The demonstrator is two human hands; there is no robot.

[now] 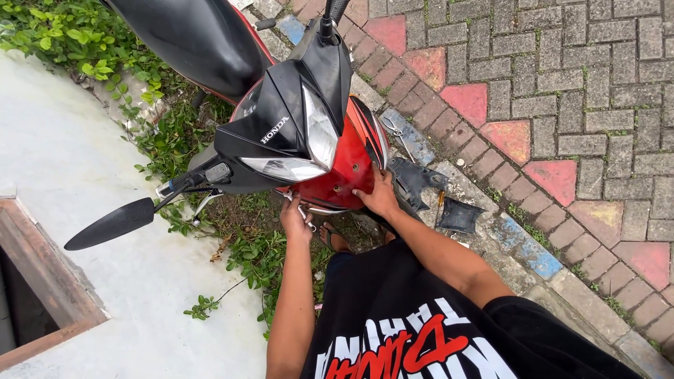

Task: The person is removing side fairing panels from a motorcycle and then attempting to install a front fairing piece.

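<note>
A red and black scooter (295,119) stands in front of me, its headlight cowl facing the camera. My left hand (295,219) reaches under the front cowl and grips a small metal tool (306,214), partly hidden by the bodywork. My right hand (379,196) presses flat against the lower edge of the red front panel (344,175). Two small holes show in the red panel just above my right fingers.
Two loose black plastic panels (460,214) lie on the curb to the right, with pliers (397,133) further up. Brick paving spreads right. A concrete slab (105,231), weeds and an open pit (28,295) lie left. The left mirror (112,223) juts out.
</note>
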